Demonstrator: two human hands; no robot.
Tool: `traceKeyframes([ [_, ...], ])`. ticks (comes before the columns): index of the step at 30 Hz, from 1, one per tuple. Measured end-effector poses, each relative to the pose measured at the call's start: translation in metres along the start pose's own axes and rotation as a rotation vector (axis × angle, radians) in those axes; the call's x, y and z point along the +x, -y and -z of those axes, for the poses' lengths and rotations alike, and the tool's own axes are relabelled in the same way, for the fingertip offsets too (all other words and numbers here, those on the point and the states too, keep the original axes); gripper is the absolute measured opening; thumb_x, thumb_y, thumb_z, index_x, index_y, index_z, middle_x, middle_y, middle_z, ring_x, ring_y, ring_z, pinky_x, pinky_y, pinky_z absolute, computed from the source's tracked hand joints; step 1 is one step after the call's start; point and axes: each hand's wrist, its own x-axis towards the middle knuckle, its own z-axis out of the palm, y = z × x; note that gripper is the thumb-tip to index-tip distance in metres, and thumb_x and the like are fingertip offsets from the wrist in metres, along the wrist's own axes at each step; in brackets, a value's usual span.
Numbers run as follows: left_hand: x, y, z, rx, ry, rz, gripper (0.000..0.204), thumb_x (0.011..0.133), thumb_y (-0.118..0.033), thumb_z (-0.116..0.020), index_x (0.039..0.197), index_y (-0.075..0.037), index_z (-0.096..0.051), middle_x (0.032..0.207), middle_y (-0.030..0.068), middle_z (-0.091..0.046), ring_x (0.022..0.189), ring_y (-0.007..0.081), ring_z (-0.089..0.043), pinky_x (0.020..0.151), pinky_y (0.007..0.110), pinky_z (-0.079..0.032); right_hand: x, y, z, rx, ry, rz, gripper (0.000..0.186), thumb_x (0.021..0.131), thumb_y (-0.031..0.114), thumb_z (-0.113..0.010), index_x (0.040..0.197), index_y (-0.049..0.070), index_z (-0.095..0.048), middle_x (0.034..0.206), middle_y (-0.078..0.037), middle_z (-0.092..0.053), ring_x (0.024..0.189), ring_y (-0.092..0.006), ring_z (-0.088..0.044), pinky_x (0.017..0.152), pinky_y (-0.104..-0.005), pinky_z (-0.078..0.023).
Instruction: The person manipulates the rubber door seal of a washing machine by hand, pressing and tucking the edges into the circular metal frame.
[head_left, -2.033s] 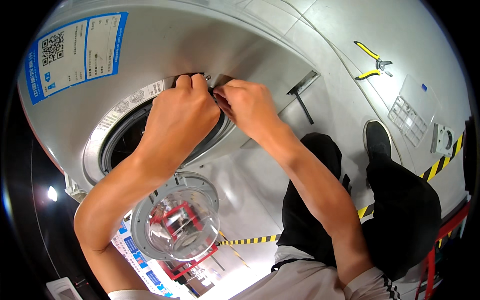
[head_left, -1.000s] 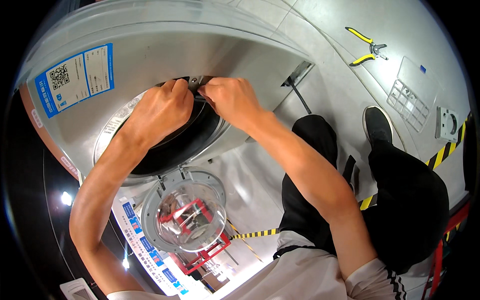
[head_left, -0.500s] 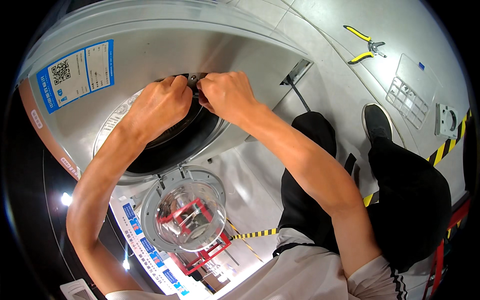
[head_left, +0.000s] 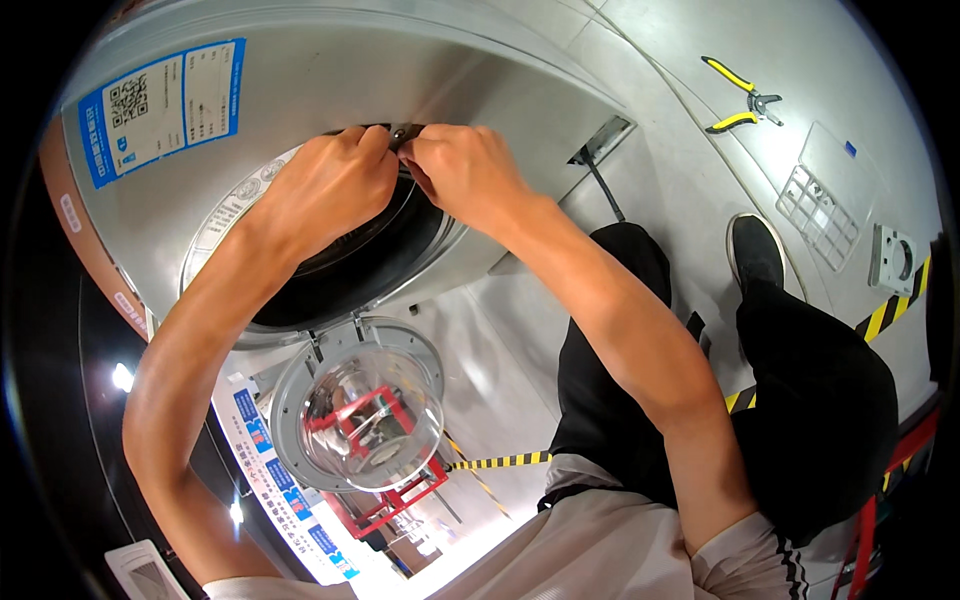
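So, head cam: left hand [head_left: 335, 182] is up at the top edge of the washer's [head_left: 320, 85] round opening [head_left: 350, 275], upper middle of the frame, back of the hand facing up and fingers curled in tight. Right hand [head_left: 465, 172] is right beside it, thumb and fingers drawn close together at that same edge. Grip looks narrow on both, but the fingertips are mostly hidden, so I can't make out what they're pinching, if anything. A tiny round metal bit [head_left: 400, 133] shows between them.

Washer takes up the upper left, grey front with a blue-and-white label [head_left: 165, 110]. Opening's dark inside, with a pale printed ring [head_left: 232, 212] along its left side. Door [head_left: 365, 415] hangs swung out below it, lower middle-left: grey frame, clear bulging bowl. Yellow-and-black pliers [head_left: 747, 95] lie upper right, near a clear box [head_left: 822, 215].
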Motion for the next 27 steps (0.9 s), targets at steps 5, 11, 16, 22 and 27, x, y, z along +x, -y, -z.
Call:
traceKeyframes([
  [5,0.003,-0.001,-0.001,0.021,0.005,0.016,0.009,0.063,-0.004,-0.061,0.064,-0.001,-0.052,0.072,0.0103,-0.049,0.068,0.0237,-0.057,0.054,0.034,-0.051,0.006,0.000,0.006,-0.048,-0.012,0.055,0.005,0.072,0.005,-0.059,0.069,0.004,-0.064,0.072,-0.012,-0.064,0.066,-0.0332,-0.064,0.055,-0.0423,-0.051],
  [11,-0.001,0.001,-0.007,0.027,-0.018,0.001,0.009,0.064,-0.004,-0.061,0.064,-0.002,-0.053,0.073,0.0096,-0.049,0.069,0.0227,-0.057,0.055,0.033,-0.051,0.011,0.011,0.017,-0.229,0.134,0.050,0.006,0.068,0.004,-0.060,0.064,0.005,-0.064,0.066,-0.013,-0.065,0.062,-0.0316,-0.065,0.050,-0.0403,-0.049],
  [16,-0.002,0.002,-0.004,-0.048,-0.022,0.018,0.009,0.064,-0.004,-0.061,0.065,-0.002,-0.052,0.074,0.0090,-0.049,0.071,0.0224,-0.057,0.055,0.032,-0.051,0.005,0.013,0.010,-0.185,0.017,0.052,0.005,0.067,0.007,-0.063,0.062,0.007,-0.062,0.066,-0.011,-0.064,0.062,-0.0279,-0.065,0.047,-0.0395,-0.047],
  [22,0.001,-0.008,-0.005,0.053,-0.009,0.061,0.007,0.066,-0.005,-0.061,0.066,-0.002,-0.054,0.074,0.0087,-0.049,0.070,0.0215,-0.058,0.056,0.032,-0.052,-0.004,0.004,-0.003,-0.070,-0.201,0.082,0.013,0.062,0.013,-0.070,0.061,0.007,-0.059,0.065,-0.007,-0.060,0.061,-0.0258,-0.063,0.047,-0.0395,-0.046],
  [27,0.011,-0.025,-0.005,0.190,0.087,0.225,0.005,0.067,-0.006,-0.062,0.066,-0.003,-0.058,0.075,0.0084,-0.053,0.074,0.0206,-0.060,0.057,0.030,-0.054,-0.005,0.000,-0.009,-0.058,-0.278,0.058,0.017,0.060,0.015,-0.072,0.063,0.007,-0.058,0.065,-0.006,-0.059,0.061,-0.0259,-0.062,0.047,-0.0388,-0.046],
])
